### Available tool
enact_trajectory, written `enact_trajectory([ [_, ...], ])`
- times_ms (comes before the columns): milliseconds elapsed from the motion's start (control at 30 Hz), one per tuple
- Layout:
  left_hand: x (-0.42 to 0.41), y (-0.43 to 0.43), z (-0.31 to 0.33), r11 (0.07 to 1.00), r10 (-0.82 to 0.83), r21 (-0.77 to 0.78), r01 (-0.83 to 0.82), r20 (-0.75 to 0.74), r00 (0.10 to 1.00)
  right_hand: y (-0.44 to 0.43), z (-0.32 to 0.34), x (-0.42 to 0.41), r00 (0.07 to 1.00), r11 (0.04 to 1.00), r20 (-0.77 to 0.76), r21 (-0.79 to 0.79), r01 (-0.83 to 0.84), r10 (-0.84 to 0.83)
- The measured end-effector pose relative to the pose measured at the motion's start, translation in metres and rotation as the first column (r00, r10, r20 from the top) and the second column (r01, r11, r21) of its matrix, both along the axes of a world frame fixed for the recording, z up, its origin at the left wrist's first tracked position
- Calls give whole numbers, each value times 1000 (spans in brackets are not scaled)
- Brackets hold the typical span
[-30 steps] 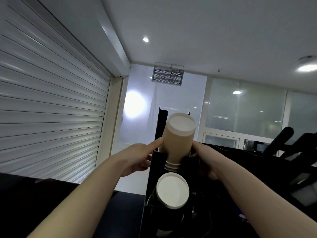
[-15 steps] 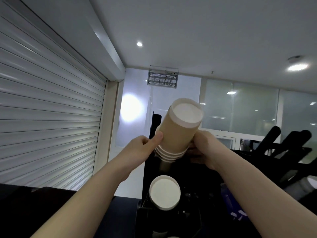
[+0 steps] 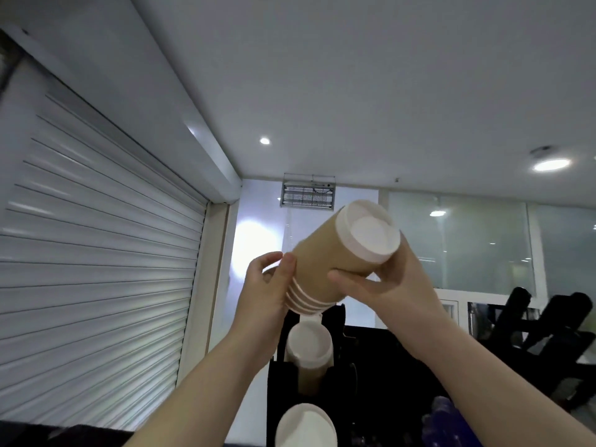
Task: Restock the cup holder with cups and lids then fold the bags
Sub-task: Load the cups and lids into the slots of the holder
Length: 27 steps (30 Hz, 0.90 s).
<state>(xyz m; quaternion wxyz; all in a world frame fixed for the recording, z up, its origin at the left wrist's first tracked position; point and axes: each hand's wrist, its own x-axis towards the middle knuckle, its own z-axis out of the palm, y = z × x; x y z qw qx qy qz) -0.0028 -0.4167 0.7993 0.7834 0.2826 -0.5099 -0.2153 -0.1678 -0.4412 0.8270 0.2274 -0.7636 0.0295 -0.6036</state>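
Step in hand, as judged: cup restock. A stack of nested kraft paper cups (image 3: 335, 262) is held in the air, tilted, just above the black cup holder (image 3: 280, 382) and apart from it.

The left grip (image 3: 267, 291) is closed on the rim end, with thumb and fingers pinched at the lowest rims. The right grip (image 3: 396, 285) is wrapped round the base end, with the thumb laid across the wall underneath.

Stack: brown walls, white recessed base turned up toward the camera, about four white rolled rims stepped at the lower-left end.

Cups are already seated in the holder, white bases outward. The upper loaded cup (image 3: 309, 348) sits directly under the held stack. The lower loaded cup (image 3: 306, 427) is cut off by the bottom edge of the view.

Next move, as judged: the rim end is to be lined up with the holder's top opening, the tilt matched to the slot axis, and the stack slid in. That opening is hidden behind the stack, so free room cannot be told. Lids and bags are not seen.
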Motion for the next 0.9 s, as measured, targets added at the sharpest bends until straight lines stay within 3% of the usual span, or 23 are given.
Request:
enact_trajectory([
  [67, -1, -9, -3, 980, 179, 62, -190, 154, 972, -7, 6, 0, 989, 994, 99, 0, 109, -109],
  [133, -2, -20, -12, 902, 353, 90, -423, 409, 841, -17, 12, 1, 965, 976, 152, -5, 218, -214],
  [233, -2, -36, -30, 761, 409, 82, -644, 710, 573, -33, 10, 6, 958, 975, 183, 43, 217, -221],
  [300, 2, -45, -31, 707, 388, 70, -704, 794, 468, -44, 9, 13, 964, 978, 169, 49, 202, -207],
  [500, 1, -49, -34, 682, 392, 73, -728, 804, 448, -70, 8, 41, 930, 930, 23, 36, 366, -367],
  [733, 0, -45, -31, 707, 368, 112, -698, 785, 499, -102, -1, 63, 927, 936, -221, 118, 332, -301],
  [900, -2, -43, -31, 716, 345, 136, -684, 784, 517, -111, -8, 59, 860, 915, -373, 62, 399, -349],
])
